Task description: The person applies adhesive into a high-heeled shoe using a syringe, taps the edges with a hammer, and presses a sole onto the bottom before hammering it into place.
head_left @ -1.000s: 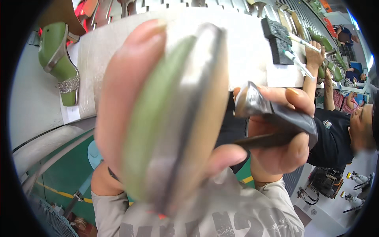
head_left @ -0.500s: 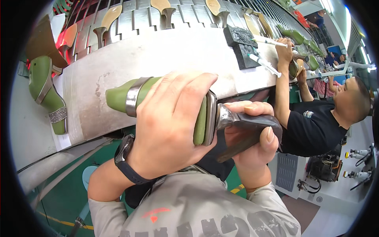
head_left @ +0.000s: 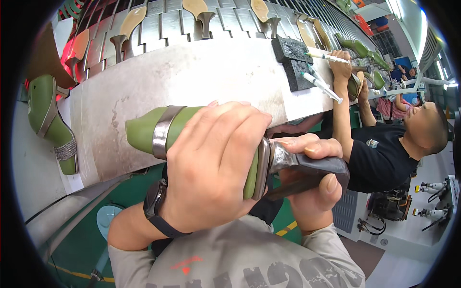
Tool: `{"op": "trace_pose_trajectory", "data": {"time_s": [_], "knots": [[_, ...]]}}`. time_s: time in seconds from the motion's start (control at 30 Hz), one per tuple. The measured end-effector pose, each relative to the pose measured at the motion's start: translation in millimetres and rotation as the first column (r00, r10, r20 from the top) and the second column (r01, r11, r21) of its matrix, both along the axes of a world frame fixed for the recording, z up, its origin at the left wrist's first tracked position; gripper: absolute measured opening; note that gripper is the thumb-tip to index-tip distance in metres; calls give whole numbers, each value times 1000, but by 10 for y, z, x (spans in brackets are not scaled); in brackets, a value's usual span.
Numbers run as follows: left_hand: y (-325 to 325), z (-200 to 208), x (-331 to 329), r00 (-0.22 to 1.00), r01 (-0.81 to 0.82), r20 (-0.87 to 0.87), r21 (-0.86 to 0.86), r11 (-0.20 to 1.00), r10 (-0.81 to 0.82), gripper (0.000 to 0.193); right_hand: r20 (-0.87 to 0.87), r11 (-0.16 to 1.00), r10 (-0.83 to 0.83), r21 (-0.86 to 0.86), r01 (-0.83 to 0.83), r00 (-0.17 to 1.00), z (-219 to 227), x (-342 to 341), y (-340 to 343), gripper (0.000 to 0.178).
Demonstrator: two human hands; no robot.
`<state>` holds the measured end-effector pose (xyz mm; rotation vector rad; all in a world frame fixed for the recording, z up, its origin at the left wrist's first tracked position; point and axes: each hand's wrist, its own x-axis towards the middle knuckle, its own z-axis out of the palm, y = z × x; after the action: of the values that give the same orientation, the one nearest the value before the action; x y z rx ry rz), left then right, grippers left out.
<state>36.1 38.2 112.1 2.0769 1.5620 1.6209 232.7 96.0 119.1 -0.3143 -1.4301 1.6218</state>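
My left hand [head_left: 216, 158] is wrapped over a green shoe last [head_left: 141, 132] carrying a metallic strap [head_left: 165, 132]. The narrow end points left, and my palm covers the middle. At its right end shows a dark metallic rim [head_left: 262, 168] beside the green. My right hand [head_left: 312, 192] grips a dark, bent piece [head_left: 324, 168] with a worn silvery end [head_left: 283, 159], fingers above and thumb below. That silvery end sits against or just beside the rim; contact cannot be told, nor the piece's kind. A watch [head_left: 156, 201] is on my left wrist.
A pale worktable [head_left: 103, 120] lies ahead. Another green last with straps [head_left: 48, 113] stands left. Black blocks [head_left: 294, 62] bear syringes [head_left: 321, 86]. Tan soles with heels [head_left: 197, 9] line a metal slatted conveyor [head_left: 163, 24]. A co-worker [head_left: 384, 149] works at right.
The whole view has shifted slightly. Both hands sit a little lower in it, still holding the last and the dark piece. More of the silvery end shows, and the dark piece has turned slightly.
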Motion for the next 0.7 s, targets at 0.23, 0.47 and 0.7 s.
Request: {"op": "trace_pose_trajectory", "data": {"time_s": [0.23,0.47,0.7], "knots": [[-24,-30,-4,999,-3,-43,-2,1000,3,70,122,982,48,177,-69,991,208,26,124,40],[-1,-46,0,997,-8,-79,45,999,11,66,626,814,80,408,-414,775,1018,-121,557,52],[-102,-87,-15,998,-21,-51,96,995,26,68,110,981,163,-123,-149,980,281,-60,170,43]]}}
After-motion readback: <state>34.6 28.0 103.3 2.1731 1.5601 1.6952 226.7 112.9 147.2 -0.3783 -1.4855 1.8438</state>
